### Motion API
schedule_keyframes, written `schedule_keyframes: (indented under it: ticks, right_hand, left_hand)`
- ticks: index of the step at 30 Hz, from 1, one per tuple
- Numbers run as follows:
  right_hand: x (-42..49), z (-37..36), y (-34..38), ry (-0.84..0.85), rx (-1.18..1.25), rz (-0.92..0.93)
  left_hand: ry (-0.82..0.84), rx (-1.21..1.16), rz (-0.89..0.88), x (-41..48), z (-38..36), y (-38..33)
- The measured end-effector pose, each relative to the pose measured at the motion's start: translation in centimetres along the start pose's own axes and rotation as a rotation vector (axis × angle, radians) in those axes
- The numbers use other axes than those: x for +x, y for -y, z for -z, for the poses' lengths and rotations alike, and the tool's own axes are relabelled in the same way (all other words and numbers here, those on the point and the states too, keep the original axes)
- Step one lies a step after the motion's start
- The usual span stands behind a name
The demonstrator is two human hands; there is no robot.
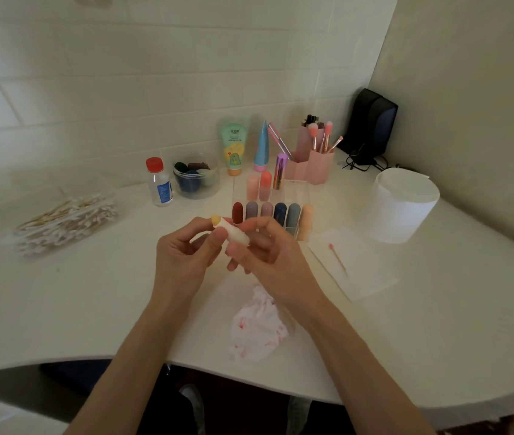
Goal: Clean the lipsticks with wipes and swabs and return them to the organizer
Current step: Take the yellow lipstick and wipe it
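Left hand (183, 262) and right hand (263, 251), fingers clamped on a pale yellow-tipped lipstick (234, 235), hold it above a stained wipe (258, 328) on the surface (92, 309), just in front of the organizer (291, 229).

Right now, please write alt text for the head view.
The left hand and right hand hold a pale, yellow-tipped lipstick over a white table, before a clear organizer of lipsticks; a pink-stained wipe lies nearer.
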State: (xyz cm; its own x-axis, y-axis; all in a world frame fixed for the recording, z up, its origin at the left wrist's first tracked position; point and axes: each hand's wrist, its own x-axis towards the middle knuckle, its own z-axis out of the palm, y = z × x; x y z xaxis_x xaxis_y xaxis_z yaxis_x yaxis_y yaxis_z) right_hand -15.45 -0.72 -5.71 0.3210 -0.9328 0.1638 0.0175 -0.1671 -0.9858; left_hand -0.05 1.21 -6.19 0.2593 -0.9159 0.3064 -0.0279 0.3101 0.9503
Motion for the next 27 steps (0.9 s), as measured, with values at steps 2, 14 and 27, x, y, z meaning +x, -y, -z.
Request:
schedule_keyframes:
  ticks: [2, 14, 27]
  right_hand:
    - [0.1, -0.1, -0.2, -0.02, -0.001, 0.027]
    - [-0.4, -0.1, 0.3, 0.03, 0.065, -0.112]
    - [-0.8, 0.0, 1.5, 0.052, 0.199, -0.162]
  left_hand:
    - [-0.005, -0.002, 0.015, 0.0, 0.0, 0.1]
    - [0.162, -0.05, 0.03, 0.1, 0.2, 0.6]
    - [0.302, -0.019, -0.015, -0.1, -0.3, 0.5]
